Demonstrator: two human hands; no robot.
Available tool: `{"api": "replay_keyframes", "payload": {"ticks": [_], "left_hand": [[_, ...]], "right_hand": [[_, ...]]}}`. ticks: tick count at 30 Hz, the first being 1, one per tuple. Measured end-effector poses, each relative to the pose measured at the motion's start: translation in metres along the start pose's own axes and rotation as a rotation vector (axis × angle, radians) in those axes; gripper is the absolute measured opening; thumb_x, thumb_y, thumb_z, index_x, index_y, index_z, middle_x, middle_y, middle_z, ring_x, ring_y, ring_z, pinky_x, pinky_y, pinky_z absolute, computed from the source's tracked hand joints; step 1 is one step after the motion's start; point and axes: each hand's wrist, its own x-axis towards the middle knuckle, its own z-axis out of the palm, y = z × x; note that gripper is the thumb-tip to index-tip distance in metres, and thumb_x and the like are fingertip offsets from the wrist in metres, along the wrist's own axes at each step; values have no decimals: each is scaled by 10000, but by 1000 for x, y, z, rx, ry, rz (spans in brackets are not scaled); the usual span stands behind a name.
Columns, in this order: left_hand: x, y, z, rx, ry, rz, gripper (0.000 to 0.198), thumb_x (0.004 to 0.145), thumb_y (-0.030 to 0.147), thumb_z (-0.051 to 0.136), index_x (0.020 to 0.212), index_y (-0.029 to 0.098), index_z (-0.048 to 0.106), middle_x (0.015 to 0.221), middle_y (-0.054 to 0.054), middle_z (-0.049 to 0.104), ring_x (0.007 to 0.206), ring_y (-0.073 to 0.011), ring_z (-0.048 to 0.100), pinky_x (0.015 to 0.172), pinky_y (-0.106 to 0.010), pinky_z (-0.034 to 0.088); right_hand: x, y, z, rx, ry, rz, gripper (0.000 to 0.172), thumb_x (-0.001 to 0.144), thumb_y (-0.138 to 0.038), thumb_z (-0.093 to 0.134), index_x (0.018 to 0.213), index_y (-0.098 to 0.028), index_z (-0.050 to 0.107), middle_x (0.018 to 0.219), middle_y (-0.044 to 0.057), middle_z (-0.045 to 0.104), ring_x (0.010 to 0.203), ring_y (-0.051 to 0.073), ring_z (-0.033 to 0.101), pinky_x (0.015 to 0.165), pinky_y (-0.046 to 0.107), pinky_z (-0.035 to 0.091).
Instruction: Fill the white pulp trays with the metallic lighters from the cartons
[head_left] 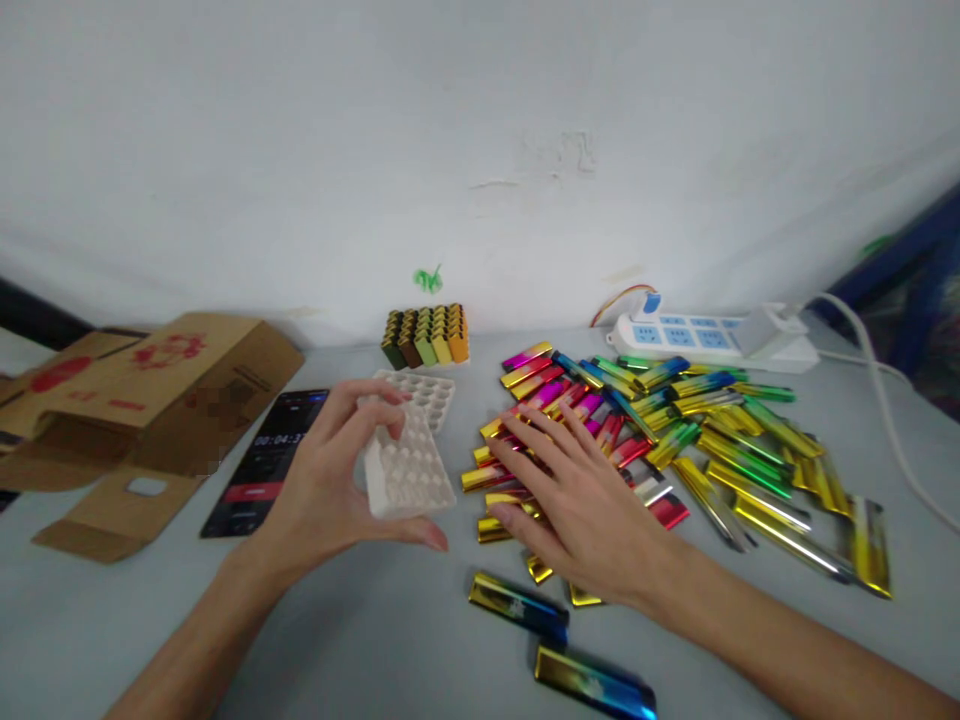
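Note:
My left hand (330, 480) curls its fingers over the top of a small white tray (412, 475) with rows of round hollows, its thumb stretched out below; the tray looks tilted. Behind it lies a second white hollowed tray (431, 395), partly covered. My right hand (574, 490) rests with spread fingers on a pile of flat, shiny lighter-shaped cases (622, 400) in gold, red, pink, green and blue. Whatever lies under that palm is hidden. Nearer to me are two separate gold-and-blue cases, one (517, 605) above the other (596, 685).
Against the wall stands a block of upright gold, green and brown cases (426, 338). An open cardboard box (172, 400) is at left, beside a phone (262, 465) showing a timer. At the back right are a white power strip (690, 335) and a white cable (877, 380).

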Motion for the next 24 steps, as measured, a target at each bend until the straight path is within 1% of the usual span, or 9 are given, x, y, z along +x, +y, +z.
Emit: {"api": "replay_keyframes", "payload": {"ticks": [3,6,7,10,13,16,20,22,24], "left_hand": [[3,-4,-7,55,77,-28,638,702,803,837,985,277,613,1206,-52,652,1124,-303,696,1023,-470,600],[4,-10,-11,135,146,-69,331,933,579,758,1092,296,697,1245,-40,688,1148,-281,708,1068,-467,579],[4,-12,-10,169,159,-91,251,981,508,721,1132,306,715,1271,-43,695,1173,-279,706,1096,-470,565],[2,-20,-5,247,184,-120,213,1024,416,680,1198,307,740,1293,-60,705,1201,-282,712,1136,-485,547],[-1,-30,-1,243,160,-116,241,1012,423,693,1217,307,747,1307,-70,705,1211,-292,712,1159,-504,535],[-3,-43,-1,222,78,-108,314,990,497,703,1212,278,743,1367,-100,673,1265,-307,684,1168,-513,524],[-4,-56,-3,171,-188,-134,506,937,670,679,1206,244,731,1376,-134,659,1275,-336,677,1150,-536,532],[-2,-58,-5,181,-244,-145,525,942,698,647,1215,258,738,1389,-132,646,1256,-338,682,1149,-546,526],[1,-59,-6,198,-259,-149,535,938,728,620,1185,273,758,1422,-127,617,1253,-345,677,1147,-548,523]], "right_hand": [[-4,0,-6,26,60,-12,448,1111,-418,502,1432,-143,655,1593,161,590,1540,351,461,1289,650,339],[-8,2,-12,45,128,-32,376,1112,-349,496,1359,-134,680,1506,175,651,1474,330,528,1281,631,363],[-9,3,-14,48,145,-39,363,1110,-335,499,1352,-134,680,1471,176,670,1446,324,549,1275,625,376],[-11,5,-16,52,171,-43,337,1104,-313,514,1340,-139,678,1401,177,694,1381,320,589,1246,621,416],[-12,5,-14,58,168,-39,306,1097,-297,532,1298,-132,692,1369,182,698,1352,325,599,1239,628,423],[-11,4,-12,66,147,-35,278,1094,-287,537,1243,-125,707,1336,185,702,1320,325,613,1232,632,429],[-11,5,-11,75,115,-26,279,1104,-290,512,1234,-139,707,1320,173,703,1302,310,624,1230,618,430],[-11,6,-11,80,112,-23,281,1110,-290,501,1233,-141,705,1315,167,703,1291,307,629,1227,614,430],[-11,8,-10,88,110,-24,282,1113,-286,493,1222,-139,707,1300,165,706,1269,306,639,1219,613,435]]}}
